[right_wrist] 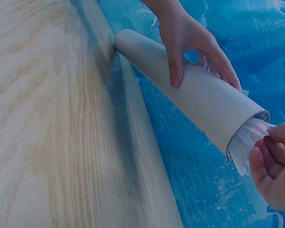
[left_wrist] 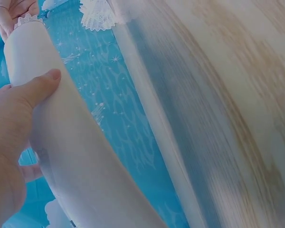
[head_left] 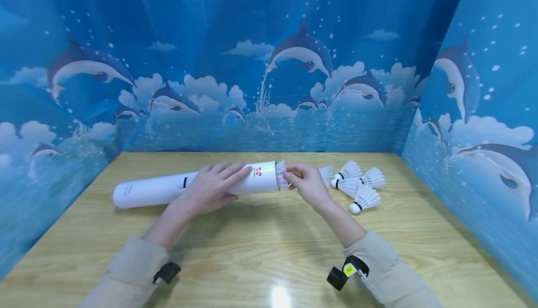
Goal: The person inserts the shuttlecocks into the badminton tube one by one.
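A long white shuttlecock tube (head_left: pixel 148 191) lies across the table, its right end raised a little. My left hand (head_left: pixel 212 186) grips it around the middle, with the thumb on the near side in the right wrist view. From the open right end sticks the feathered skirt of a shuttlecock (right_wrist: pixel 249 137); its cork is hidden inside. My right hand (head_left: pixel 310 185) pinches the skirt's edge between thumb and fingers at the tube's mouth. Just right of that hand lie several loose white shuttlecocks (head_left: pixel 364 199), one partly hidden behind it.
The wooden table (head_left: pixel 252 252) runs up to a blue dolphin-print backdrop (head_left: pixel 260 88) at the back and sides. Black wrist straps (head_left: pixel 353 267) sit on both sleeves.
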{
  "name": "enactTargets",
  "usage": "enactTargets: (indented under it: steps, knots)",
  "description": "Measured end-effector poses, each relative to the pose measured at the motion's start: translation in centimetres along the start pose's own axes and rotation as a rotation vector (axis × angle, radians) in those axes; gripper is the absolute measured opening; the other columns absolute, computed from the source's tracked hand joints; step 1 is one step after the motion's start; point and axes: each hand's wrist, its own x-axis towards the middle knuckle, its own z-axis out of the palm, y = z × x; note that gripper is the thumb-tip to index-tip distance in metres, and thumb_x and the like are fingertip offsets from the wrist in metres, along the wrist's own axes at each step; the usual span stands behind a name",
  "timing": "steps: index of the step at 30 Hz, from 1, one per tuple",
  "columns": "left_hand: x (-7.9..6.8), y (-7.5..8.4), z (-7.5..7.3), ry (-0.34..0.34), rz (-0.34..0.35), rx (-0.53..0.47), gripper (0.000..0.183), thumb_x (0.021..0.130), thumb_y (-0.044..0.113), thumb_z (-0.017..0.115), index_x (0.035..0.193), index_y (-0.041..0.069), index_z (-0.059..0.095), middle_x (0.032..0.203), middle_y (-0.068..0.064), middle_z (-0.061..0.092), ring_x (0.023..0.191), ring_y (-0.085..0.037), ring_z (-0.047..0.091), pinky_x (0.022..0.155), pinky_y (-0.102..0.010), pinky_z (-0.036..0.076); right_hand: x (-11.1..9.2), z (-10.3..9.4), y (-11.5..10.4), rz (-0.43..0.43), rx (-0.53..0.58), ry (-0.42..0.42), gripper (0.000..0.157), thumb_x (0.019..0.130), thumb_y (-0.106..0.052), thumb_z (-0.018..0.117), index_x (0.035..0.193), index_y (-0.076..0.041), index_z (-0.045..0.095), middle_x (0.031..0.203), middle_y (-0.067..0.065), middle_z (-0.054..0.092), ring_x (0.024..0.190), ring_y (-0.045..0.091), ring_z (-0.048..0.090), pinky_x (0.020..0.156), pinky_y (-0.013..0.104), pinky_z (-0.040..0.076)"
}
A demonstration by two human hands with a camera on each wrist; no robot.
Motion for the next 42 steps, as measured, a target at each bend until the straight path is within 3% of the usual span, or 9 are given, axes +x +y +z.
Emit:
enactTargets:
  steps: [5, 11, 17, 24, 33, 42]
  knots:
    - [0.19, 0.17, 0.01, 0.004, 0.0, -0.003, 0.088, 0.068, 0.032, 0.082, 0.142, 0.017, 0.038, 0.14, -0.007, 0.044, 0.112, -0.029, 0.052, 0.082, -0.05, 0.049, 0.09, 0.09, 0.0, 0.005, -0.016, 0.102, 0.013, 0.086, -0.003, 0.063, 0.095, 0.007, 0.062, 0.081, 0.013, 0.067, 0.062, 0.008, 0.056, 0.059, 0.029, 0.053]
    - [0.35, 0.24, -0.08, 0.0, -0.002, -0.012, 0.087, 0.069, 0.032, 0.081, 0.142, 0.016, 0.037, 0.139, -0.008, 0.044, 0.113, -0.03, 0.052, 0.082, -0.05, 0.049, 0.01, -0.05, -0.32, -0.043, -0.136, 0.156, 0.014, 0.083, -0.011, 0.069, 0.089, 0.001, 0.069, 0.08, 0.008, 0.066, 0.07, 0.011, 0.056, 0.051, 0.022, 0.047]
    - [0.64, 0.42, -0.16, 0.01, 0.007, -0.035, 0.088, 0.069, 0.032, 0.082, 0.142, 0.016, 0.037, 0.139, -0.008, 0.044, 0.113, -0.03, 0.052, 0.083, -0.052, 0.048, 0.08, 0.43, -0.42, -0.085, -0.137, 0.135, 0.011, 0.082, -0.008, 0.07, 0.086, 0.002, 0.07, 0.084, 0.01, 0.068, 0.08, 0.019, 0.06, 0.062, 0.025, 0.048]
    - [0.75, 0.41, 0.01, -0.007, 0.001, -0.03, 0.087, 0.07, 0.031, 0.081, 0.143, 0.016, 0.037, 0.14, -0.008, 0.044, 0.113, -0.03, 0.052, 0.084, -0.052, 0.048, 0.23, 0.79, -0.14, -0.137, -0.156, 0.136, 0.007, 0.081, -0.001, 0.068, 0.086, 0.003, 0.071, 0.081, 0.011, 0.069, 0.079, 0.021, 0.062, 0.066, 0.027, 0.05]
    - [0.87, 0.33, 0.28, -0.018, -0.004, -0.021, 0.086, 0.07, 0.032, 0.081, 0.143, 0.018, 0.037, 0.141, -0.006, 0.043, 0.113, -0.03, 0.052, 0.084, -0.052, 0.048, 0.08, 0.84, -0.11, -0.051, -0.121, 0.082, 0.009, 0.082, 0.0, 0.066, 0.09, 0.003, 0.071, 0.084, 0.012, 0.07, 0.079, 0.021, 0.063, 0.067, 0.026, 0.05]
    - [0.86, 0.39, 0.43, -0.025, -0.001, -0.022, 0.085, 0.07, 0.032, 0.081, 0.142, 0.017, 0.038, 0.139, -0.007, 0.045, 0.114, -0.03, 0.051, 0.083, -0.052, 0.048, 0.04, 0.64, 0.3, -0.014, -0.112, 0.02, 0.013, 0.083, 0.0, 0.064, 0.094, 0.006, 0.07, 0.091, 0.016, 0.07, 0.088, 0.026, 0.065, 0.077, 0.033, 0.054]
